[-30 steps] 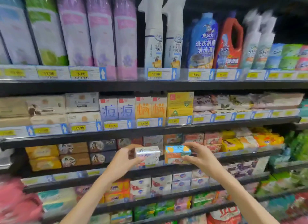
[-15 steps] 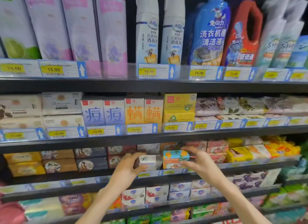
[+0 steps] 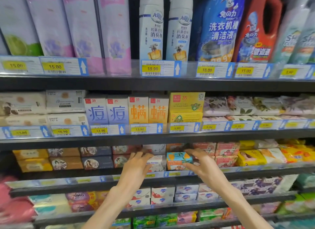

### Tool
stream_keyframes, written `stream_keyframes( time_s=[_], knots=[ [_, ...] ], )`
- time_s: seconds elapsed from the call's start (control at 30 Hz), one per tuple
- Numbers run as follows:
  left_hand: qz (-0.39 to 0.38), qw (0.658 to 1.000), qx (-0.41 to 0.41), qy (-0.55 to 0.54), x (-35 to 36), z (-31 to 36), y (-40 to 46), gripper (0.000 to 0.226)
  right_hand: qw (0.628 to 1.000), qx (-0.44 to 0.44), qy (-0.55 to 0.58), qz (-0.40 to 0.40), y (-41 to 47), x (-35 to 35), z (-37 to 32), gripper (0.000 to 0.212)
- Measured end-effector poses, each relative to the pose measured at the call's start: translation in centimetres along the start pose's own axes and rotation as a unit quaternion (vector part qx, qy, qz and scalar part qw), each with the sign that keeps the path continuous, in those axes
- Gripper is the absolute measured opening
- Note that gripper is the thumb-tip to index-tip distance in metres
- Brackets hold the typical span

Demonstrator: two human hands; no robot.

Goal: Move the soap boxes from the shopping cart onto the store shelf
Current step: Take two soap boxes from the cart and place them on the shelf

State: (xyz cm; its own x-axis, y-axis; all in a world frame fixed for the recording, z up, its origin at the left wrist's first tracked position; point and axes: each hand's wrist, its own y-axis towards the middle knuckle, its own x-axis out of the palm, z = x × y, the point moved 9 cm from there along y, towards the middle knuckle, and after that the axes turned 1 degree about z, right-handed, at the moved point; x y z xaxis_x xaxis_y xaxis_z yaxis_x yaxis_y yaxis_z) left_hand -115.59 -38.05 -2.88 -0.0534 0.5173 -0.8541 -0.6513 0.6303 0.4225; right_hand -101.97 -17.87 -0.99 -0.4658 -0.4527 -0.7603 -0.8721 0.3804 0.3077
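Seating two soap boxes at frame centre: my left hand (image 3: 136, 167) grips the white box (image 3: 156, 164), my right hand (image 3: 202, 165) the orange-teal box (image 3: 179, 160); careless release could topple neighbouring stacks.

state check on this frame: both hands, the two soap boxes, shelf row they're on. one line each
left hand: fingers curled round the white soap box, grip on.
right hand: fingers curled round the blue-and-orange soap box, grip on.
white soap box: on the shelf, upright, beside the other box.
blue-and-orange soap box: on the shelf, upright, front facing out.
shelf: stocked with soap on both sides.
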Motion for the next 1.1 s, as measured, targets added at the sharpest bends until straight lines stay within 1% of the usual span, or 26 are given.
stream_keyframes(
  time_s=[0.17,0.33,0.5,0.6,0.7,0.77,0.9,1.1],
  knots=[
    [0.045,0.998,0.025,0.023,0.0,0.6,-0.8,0.039,0.997,-0.02,-0.071,0.025,-0.2,0.6,-0.3,0.051],
    [0.068,0.997,0.02,0.027,-0.3,0.8,-1.1,0.041,0.989,-0.053,-0.121,0.07,-0.4,0.4,-0.5,0.049],
    [0.068,0.997,0.011,0.015,-0.2,0.4,-1.1,0.04,0.99,-0.051,-0.121,0.05,-0.2,1.1,-0.4,0.047],
    [0.072,0.997,0.012,0.002,-0.2,0.1,-1.2,0.037,0.98,-0.057,-0.178,0.066,-0.8,2.0,-0.3,0.048],
    [0.073,0.997,0.015,0.001,-0.2,0.2,-1.1,0.034,0.962,-0.068,-0.244,0.107,-0.9,1.9,-0.9,0.042],
    [0.073,0.997,0.013,0.001,-0.2,0.2,-1.1,0.032,0.957,-0.084,-0.251,0.116,-0.8,2.1,-1.7,0.036],
    [0.076,0.997,0.006,-0.006,-0.1,0.3,-1.1,0.032,0.96,-0.1,-0.231,0.121,-0.6,2.4,-2.4,0.029],
    [0.083,0.997,0.002,0.004,0.0,0.8,-1.0,0.032,0.955,-0.112,-0.257,0.099,0.5,3.1,-2.2,0.046]
  ],
)
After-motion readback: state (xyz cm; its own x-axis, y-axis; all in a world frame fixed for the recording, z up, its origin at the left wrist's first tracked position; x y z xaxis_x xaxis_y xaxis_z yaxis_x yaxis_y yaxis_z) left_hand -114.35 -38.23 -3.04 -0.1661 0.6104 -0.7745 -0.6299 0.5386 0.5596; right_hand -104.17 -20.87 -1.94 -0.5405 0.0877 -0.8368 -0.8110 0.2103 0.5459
